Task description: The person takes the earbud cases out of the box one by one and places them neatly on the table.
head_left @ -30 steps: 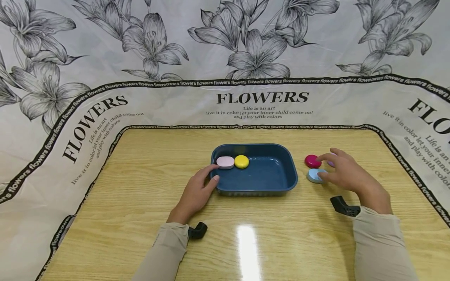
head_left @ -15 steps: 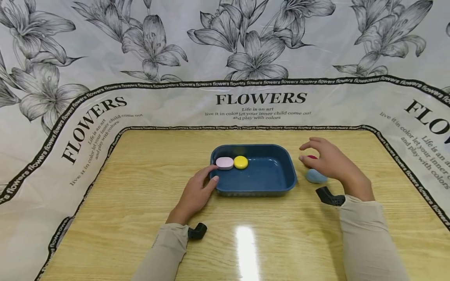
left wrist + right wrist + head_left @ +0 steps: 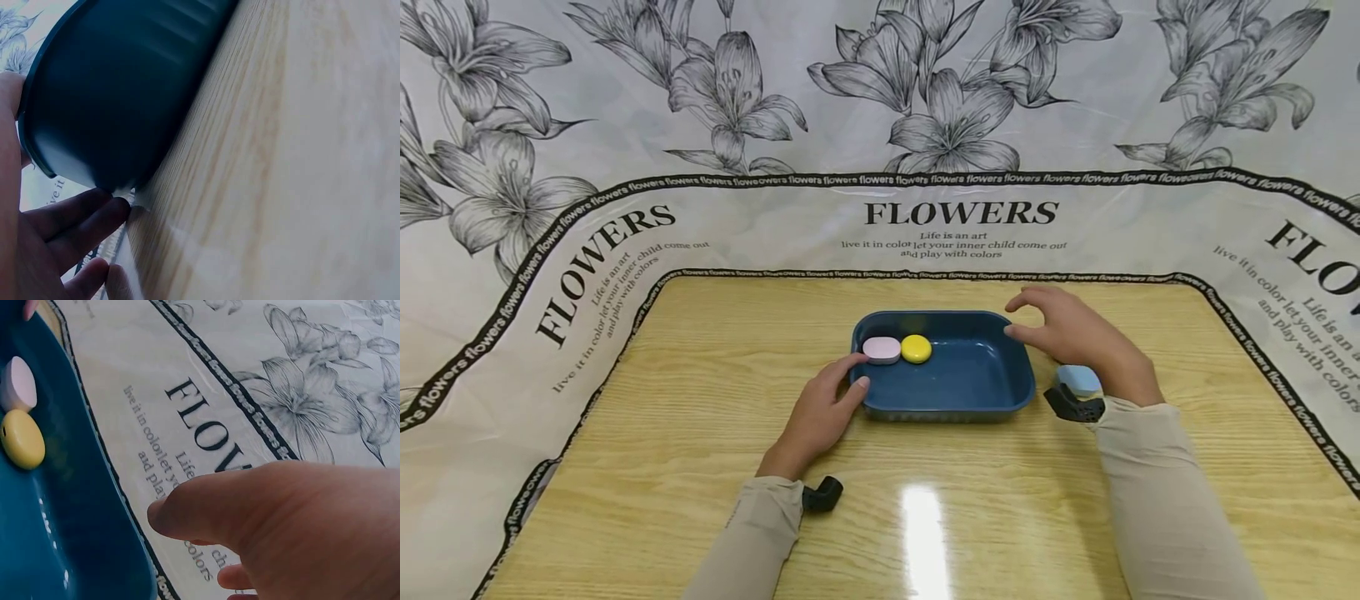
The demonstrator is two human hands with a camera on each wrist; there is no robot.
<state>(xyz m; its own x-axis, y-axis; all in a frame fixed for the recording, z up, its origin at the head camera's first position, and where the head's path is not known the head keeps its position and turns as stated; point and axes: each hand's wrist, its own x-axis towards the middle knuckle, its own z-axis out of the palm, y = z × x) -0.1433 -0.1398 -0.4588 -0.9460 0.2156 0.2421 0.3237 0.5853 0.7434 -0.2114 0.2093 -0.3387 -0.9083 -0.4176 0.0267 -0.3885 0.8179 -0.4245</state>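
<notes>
A dark blue plastic basin (image 3: 958, 367) stands on the wooden table. My left hand (image 3: 816, 412) holds its left end, with fingertips over the rim and other fingers outside, under the end wall in the left wrist view. Inside the basin a pale pink oval piece (image 3: 882, 350) lies beside a round yellow piece (image 3: 916, 349). My right hand (image 3: 1082, 337) hovers at the basin's right back corner. Its thumb and index finger stand apart with nothing visible between them; the other fingers are mostly hidden. A light blue piece (image 3: 1078, 380) lies under the right wrist.
The light wood table (image 3: 1000, 500) reaches up to a white flower-printed cloth (image 3: 760, 233) at the back and sides. A black camera mount (image 3: 1073, 407) sticks out from the right wrist and another mount (image 3: 822, 494) from the left.
My right hand has moved left from the coloured pieces to the basin's corner. The red and purple pieces, seen earlier, are out of sight now. My left hand and the basin stay put.
</notes>
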